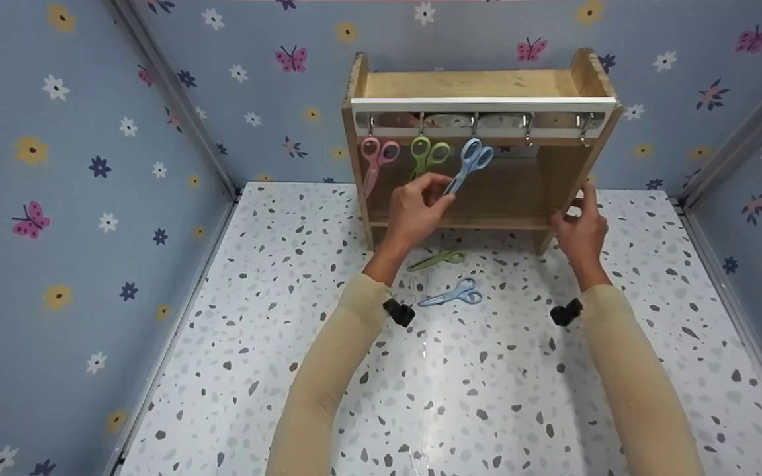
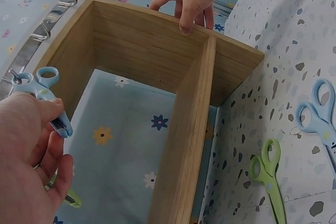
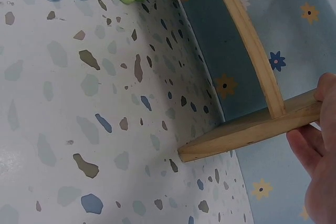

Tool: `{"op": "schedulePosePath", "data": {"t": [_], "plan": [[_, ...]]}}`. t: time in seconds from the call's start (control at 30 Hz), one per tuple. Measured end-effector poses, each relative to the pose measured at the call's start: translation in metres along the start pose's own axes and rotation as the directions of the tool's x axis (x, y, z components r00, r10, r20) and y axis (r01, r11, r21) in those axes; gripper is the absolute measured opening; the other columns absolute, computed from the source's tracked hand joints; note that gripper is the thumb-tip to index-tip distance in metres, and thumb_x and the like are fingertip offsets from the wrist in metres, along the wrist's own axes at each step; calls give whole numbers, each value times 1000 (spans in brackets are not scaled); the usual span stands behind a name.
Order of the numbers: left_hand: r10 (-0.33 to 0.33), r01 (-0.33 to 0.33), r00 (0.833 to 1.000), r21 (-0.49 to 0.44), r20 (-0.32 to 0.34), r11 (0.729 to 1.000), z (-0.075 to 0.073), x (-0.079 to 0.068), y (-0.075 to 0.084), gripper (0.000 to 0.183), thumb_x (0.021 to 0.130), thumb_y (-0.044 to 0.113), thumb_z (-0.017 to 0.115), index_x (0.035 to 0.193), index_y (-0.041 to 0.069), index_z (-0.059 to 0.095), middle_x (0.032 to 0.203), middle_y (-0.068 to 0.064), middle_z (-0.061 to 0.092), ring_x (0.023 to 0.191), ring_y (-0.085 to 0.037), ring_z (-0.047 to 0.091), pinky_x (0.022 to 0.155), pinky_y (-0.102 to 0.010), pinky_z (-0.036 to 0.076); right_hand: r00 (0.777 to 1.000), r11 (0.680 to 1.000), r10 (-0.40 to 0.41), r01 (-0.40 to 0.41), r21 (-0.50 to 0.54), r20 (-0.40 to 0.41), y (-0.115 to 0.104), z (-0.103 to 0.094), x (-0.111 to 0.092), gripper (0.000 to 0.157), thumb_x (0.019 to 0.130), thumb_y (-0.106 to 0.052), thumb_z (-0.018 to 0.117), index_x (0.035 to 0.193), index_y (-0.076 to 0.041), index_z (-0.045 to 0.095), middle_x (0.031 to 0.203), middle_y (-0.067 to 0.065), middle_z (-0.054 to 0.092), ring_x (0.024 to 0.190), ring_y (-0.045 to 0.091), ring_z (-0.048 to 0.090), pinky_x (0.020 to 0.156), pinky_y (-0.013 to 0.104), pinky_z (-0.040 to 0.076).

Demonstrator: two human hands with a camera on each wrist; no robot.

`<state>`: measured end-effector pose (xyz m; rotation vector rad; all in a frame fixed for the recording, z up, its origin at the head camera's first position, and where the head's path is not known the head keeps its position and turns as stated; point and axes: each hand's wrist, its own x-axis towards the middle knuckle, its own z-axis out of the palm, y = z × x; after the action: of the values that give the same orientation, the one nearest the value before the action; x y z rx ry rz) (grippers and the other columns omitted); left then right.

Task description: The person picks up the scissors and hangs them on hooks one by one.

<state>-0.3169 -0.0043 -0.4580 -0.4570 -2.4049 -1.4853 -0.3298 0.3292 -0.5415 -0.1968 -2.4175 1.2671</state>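
Observation:
My left hand point(image 1: 415, 210) pinches light blue scissors point(image 1: 467, 170) by the blade end, between thumb and fingers. They hang handles up at the middle hook of a wooden rack point(image 1: 464, 223); in the left wrist view the hook point(image 2: 16, 76) passes through one handle ring. Just to their left hang green scissors point(image 1: 424, 153), partly hidden behind my left hand, and pink scissors point(image 1: 373, 162) on the leftmost hook. With my right hand point(image 1: 581, 228) I grip the rack's right side panel point(image 3: 252, 132) low down, thumb on one face and fingers on the other.
More green scissors point(image 1: 438, 259) and blue scissors point(image 1: 455, 293) lie on the speckled tabletop point(image 1: 487, 396) in front of the rack. Two hooks at the right of the rail point(image 1: 556, 124) bear nothing. Flower-patterned panels point(image 1: 90, 264) stand at the back and both sides.

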Motion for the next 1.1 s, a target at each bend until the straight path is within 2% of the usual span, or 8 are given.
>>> {"op": "schedulePosePath", "data": {"t": [0.17, 0.4, 0.73, 1.1], "plan": [[-6, 6, 1000, -8, 3, 1000, 1, 0, -2, 22, 103, 14, 83, 124, 6, 81, 100, -11, 78, 84, -11, 60, 76, -20, 46, 1000, 1000, 5, -5, -4, 3, 1, 1, 0, 74, 107, -13, 65, 173, -31, 37, 159, 25, 67, 130, 47, 77, 107, 62, 63], [-20, 20, 1000, -15, 20, 1000, 4, -1, -6, 22, 106, 19, 81, 124, 6, 81, 102, -12, 80, 86, -12, 62, 78, -19, 47, 1000, 1000, -24, 24, 1, -17, 3, 2, -2, 74, 106, -11, 65, 174, -26, 40, 152, 27, 71, 123, 48, 80, 100, 65, 65], [-36, 37, 998, -14, 42, 999, 6, -4, -8, 23, 109, 19, 77, 127, 6, 79, 109, -12, 81, 94, -17, 67, 83, -19, 50, 1000, 1000, -5, 5, 15, -4, 0, 0, -2, 75, 106, -12, 67, 173, -31, 40, 154, 24, 71, 126, 46, 79, 104, 63, 64], [-38, 38, 998, -11, 56, 999, 7, -8, -15, 24, 109, 20, 76, 127, 5, 79, 112, -13, 82, 97, -21, 71, 88, -25, 56, 1000, 1000, 8, -8, 3, 5, -2, 0, -1, 77, 106, -11, 67, 174, -32, 37, 156, 24, 69, 128, 46, 79, 105, 62, 64]]}}
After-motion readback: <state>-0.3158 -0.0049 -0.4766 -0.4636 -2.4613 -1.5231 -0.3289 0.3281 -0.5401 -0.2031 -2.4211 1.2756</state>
